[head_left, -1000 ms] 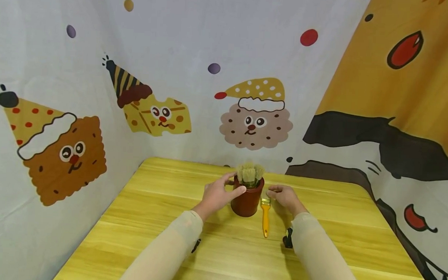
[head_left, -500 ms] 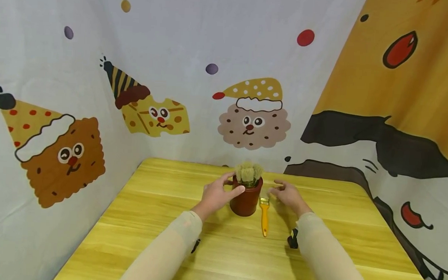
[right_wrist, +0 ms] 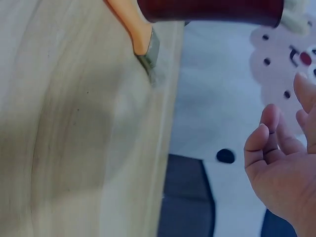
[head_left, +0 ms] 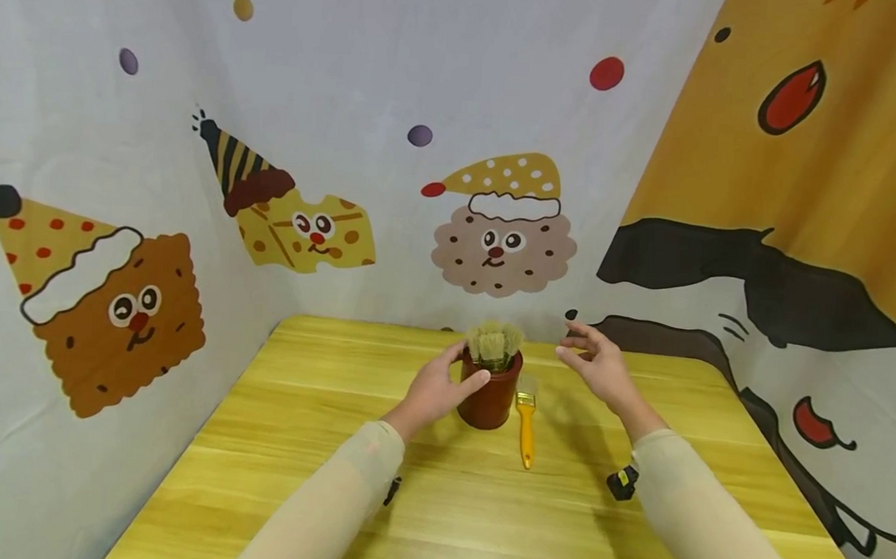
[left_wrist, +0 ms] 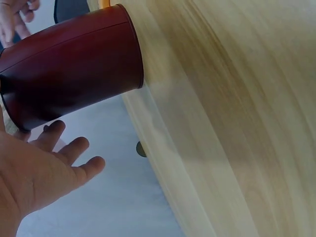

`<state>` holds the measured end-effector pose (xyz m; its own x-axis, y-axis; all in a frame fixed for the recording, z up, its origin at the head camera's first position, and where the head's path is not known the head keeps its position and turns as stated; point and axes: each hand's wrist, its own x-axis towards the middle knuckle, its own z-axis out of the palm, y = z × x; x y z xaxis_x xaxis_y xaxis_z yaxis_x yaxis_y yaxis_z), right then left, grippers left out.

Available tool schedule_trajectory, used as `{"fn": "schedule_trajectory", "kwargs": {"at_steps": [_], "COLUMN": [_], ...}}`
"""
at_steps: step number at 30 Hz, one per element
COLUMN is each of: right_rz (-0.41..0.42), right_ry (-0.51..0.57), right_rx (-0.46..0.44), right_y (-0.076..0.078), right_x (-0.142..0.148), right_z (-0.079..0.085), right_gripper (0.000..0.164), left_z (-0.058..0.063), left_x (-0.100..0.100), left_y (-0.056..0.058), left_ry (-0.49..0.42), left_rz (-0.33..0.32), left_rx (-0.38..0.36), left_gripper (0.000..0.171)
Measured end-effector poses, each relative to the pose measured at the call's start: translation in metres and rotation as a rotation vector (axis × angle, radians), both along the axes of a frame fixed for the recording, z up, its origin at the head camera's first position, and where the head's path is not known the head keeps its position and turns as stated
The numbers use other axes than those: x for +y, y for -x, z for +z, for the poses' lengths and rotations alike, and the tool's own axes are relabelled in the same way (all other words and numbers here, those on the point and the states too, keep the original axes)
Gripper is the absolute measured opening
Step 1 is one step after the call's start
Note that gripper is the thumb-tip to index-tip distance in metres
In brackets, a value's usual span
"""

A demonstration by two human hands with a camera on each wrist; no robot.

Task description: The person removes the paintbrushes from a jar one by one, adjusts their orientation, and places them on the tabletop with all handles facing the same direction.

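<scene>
A dark red, leather-like cylindrical holder (head_left: 488, 400) stands upright at the back of the table. Several paintbrushes (head_left: 493, 346) stick out of it, pale bristles up. My left hand (head_left: 434, 393) holds the holder's rim at its left side, thumb in front and index finger behind. In the left wrist view its other fingers (left_wrist: 76, 150) spread away from the holder (left_wrist: 74, 64). One paintbrush with an orange handle (head_left: 527, 431) lies on the table just right of the holder. My right hand (head_left: 603, 371) hovers above and right of that brush, fingers loosely bent, holding nothing.
The wood-grain table (head_left: 298, 440) ends at the back against a white cloth (head_left: 352, 75) printed with cartoon figures. More of this cloth hangs along the left and right sides. A black wrist camera mount (head_left: 623, 482) hangs under my right sleeve.
My right hand has left the tip of the orange-handled paintbrush and moved up and to the right. The left hand keeps its hold on the holder, and the brush lies in the same place.
</scene>
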<state>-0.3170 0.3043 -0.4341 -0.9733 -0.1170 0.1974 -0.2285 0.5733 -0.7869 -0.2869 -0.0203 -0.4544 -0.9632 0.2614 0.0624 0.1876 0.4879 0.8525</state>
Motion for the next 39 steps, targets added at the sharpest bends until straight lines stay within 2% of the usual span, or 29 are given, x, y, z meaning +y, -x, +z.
{"fn": "schedule_trajectory", "kwargs": {"at_steps": [3,7,14,25,39], "right_rz": [0.024,0.062,0.121,0.077,0.018], "right_ry": [-0.029,-0.015,0.019,0.003,-0.036], "right_rx": [0.008,0.011,0.055,0.092,0.123], "right_y": [-0.009,-0.015,-0.011,-0.004,-0.003], "right_x": [-0.002,-0.013,-0.044,-0.076,-0.084], "right_z": [0.005,0.009,0.009,0.005,0.002], "right_gripper": [0.068,0.068,0.067,0.056,0.051], "left_z": [-0.002,-0.005,-0.006,-0.005,-0.010], "left_x": [0.000,0.000,-0.002,-0.002,-0.002], "left_y": [0.001,0.002,0.003,0.004,0.007], "left_ry": [-0.013,-0.036,-0.062,-0.091,-0.103], "left_rz": [-0.014,-0.019,-0.013,-0.042,-0.040], "left_rx": [0.009,0.010,-0.020,-0.033,-0.012], "left_gripper": [0.082,0.079,0.081,0.078,0.078]}}
